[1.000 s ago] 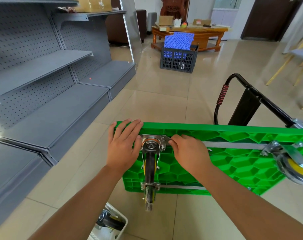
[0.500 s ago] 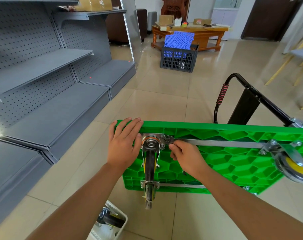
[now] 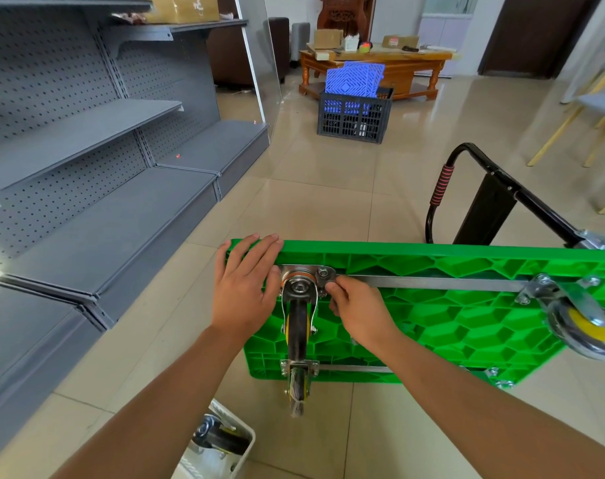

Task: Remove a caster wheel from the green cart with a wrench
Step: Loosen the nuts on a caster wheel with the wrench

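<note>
1. The bright green plastic platform cart (image 3: 467, 326) is tipped up on its side on the beige tile floor, honeycomb underside facing you, with its black folding handle with the red grip (image 3: 443, 183) sticking out behind.
2. Your left hand (image 3: 244, 288) lies flat with the fingers straight, pressing on the cart's top left corner right beside the caster plate. It's not holding anything.
3. Your right hand (image 3: 358, 311) has its fingers curled in at the right edge of the silver mounting plate (image 3: 308, 274), pinching at a small bolt there. Can't see a wrench in it.
4. The grey caster wheel with the yellow hub (image 3: 297, 326) hangs down from that plate, between your hands.
5. A second caster (image 3: 584, 326) sits at the right end of the steel bar (image 3: 432, 282).
6. A white tub (image 3: 221, 444) by your left forearm holds a loose black wheel.
</note>
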Demonstrator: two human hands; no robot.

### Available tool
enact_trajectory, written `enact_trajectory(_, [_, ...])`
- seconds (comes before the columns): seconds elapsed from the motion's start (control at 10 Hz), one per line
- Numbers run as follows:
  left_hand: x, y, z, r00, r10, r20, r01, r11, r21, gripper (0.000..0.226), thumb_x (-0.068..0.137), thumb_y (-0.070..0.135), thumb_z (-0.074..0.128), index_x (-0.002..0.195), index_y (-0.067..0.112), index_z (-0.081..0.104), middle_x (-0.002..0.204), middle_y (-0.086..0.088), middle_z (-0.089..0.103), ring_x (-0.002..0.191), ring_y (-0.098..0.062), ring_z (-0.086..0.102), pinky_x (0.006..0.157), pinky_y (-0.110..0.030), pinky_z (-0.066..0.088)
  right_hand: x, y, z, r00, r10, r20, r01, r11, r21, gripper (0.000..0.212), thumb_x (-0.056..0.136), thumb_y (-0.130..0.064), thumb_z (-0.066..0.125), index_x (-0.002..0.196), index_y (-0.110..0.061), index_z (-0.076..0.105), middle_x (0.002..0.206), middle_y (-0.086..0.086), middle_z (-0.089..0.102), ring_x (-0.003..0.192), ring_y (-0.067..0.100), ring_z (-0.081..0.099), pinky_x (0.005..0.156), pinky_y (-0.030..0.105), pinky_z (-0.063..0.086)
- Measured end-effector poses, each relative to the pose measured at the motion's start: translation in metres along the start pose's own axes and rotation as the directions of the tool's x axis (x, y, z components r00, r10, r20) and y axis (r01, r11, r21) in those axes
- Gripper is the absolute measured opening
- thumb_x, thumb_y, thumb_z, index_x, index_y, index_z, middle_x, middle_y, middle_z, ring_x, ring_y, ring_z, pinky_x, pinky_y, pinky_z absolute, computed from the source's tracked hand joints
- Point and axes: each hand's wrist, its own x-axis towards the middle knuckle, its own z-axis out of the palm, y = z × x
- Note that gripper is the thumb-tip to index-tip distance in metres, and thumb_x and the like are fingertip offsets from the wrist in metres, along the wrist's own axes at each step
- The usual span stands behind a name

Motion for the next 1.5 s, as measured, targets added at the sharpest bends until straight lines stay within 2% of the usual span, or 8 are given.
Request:
enact_trajectory(0.2, [0.0,-0.001,0.0,1.0,0.009,-0.002,-0.009,1.0,0.001,0.041,0.101,0.025,0.047,0.139,0.017,0.062,0.143,0.006,0.06,0.136,-0.021,0.05,0.117,-0.055,0.03,0.002,-0.008,-0.027,0.954,-0.293,-0.065,0.191,0.76,-0.621,0.031,0.105,-0.042,0.04,0.103,-0.02,0.062,0.074,0.001,0.062,0.065,0.026,0.06,0.056,0.03,0.033])
enact_trajectory(0.3, [-0.002,-0.001,0.0,1.0,0.022,-0.021,-0.022,1.0,-0.002,0.041,0.101,0.025,0.047,0.138,0.017,0.063,0.142,0.006,0.06,0.136,-0.021,0.05,0.117,-0.055,0.03,0.0,-0.011,-0.035,0.965,-0.263,-0.01,0.194,0.733,-0.652,0.031,0.106,-0.043,0.037,0.104,-0.023,0.061,0.076,-0.002,0.06,0.068,0.024,0.058,0.058,0.03,0.03])
enact_trajectory(0.4, [0.0,-0.001,0.002,1.0,0.017,-0.018,-0.017,1.0,0.006,0.04,0.101,0.024,0.048,0.138,0.017,0.062,0.142,0.006,0.06,0.136,-0.022,0.05,0.117,-0.056,0.03,0.002,-0.002,-0.04,0.979,-0.206,0.001,0.179,0.846,-0.502,0.031,0.106,-0.041,0.04,0.096,-0.019,0.059,0.069,-0.005,0.051,0.063,0.02,0.049,0.055,0.032,0.034])
enact_trajectory(0.6, [-0.001,-0.002,0.001,1.0,0.021,-0.011,-0.021,1.0,0.01,0.041,0.101,0.024,0.047,0.139,0.017,0.061,0.144,0.006,0.059,0.137,-0.022,0.049,0.118,-0.056,0.029,-0.004,0.01,-0.029,0.996,-0.08,0.034,0.084,0.987,-0.135,0.034,0.105,-0.037,0.045,0.076,-0.022,0.054,0.066,-0.002,0.063,0.058,0.016,0.059,0.061,0.036,0.048])
enact_trajectory(0.8, [-0.002,-0.001,0.0,1.0,0.015,-0.002,-0.015,1.0,0.016,0.041,0.102,0.026,0.046,0.14,0.017,0.061,0.144,0.006,0.058,0.137,-0.021,0.048,0.118,-0.055,0.028,-0.009,0.004,-0.016,0.993,-0.009,0.121,0.0,0.997,0.072,0.034,0.106,-0.029,0.047,0.077,-0.017,0.06,0.07,-0.001,0.069,0.053,-0.001,0.056,0.056,0.013,0.042])
enact_trajectory(1.1, [-0.001,0.0,-0.001,1.0,0.004,0.014,-0.005,1.0,0.013,0.042,0.102,0.027,0.044,0.14,0.018,0.061,0.144,0.006,0.058,0.138,-0.02,0.048,0.119,-0.054,0.027,-0.004,-0.002,0.006,0.989,0.13,0.068,-0.142,0.964,0.225,0.032,0.106,-0.029,0.049,0.083,-0.017,0.067,0.077,0.0,0.074,0.071,0.014,0.068,0.064,0.023,0.048])
enact_trajectory(1.3, [-0.001,-0.001,-0.001,1.0,0.01,0.02,-0.01,1.0,0.011,0.042,0.103,0.028,0.043,0.14,0.018,0.06,0.145,0.006,0.058,0.139,-0.02,0.047,0.119,-0.054,0.027,0.0,0.001,0.006,0.997,0.069,0.038,-0.074,0.988,0.138,0.033,0.106,-0.032,0.047,0.079,-0.018,0.06,0.074,0.002,0.069,0.064,0.016,0.063,0.06,0.029,0.049])
enact_trajectory(1.5, [-0.002,-0.003,0.003,0.999,0.028,-0.028,-0.028,1.0,0.005,0.04,0.102,0.025,0.047,0.138,0.017,0.063,0.143,0.005,0.06,0.136,-0.022,0.05,0.117,-0.056,0.029,0.001,0.007,-0.01,0.965,-0.241,-0.101,0.181,0.894,-0.411,0.026,0.105,-0.038,0.044,0.091,-0.019,0.056,0.065,-0.008,0.046,0.052,0.017,0.043,0.044,0.027,0.026])
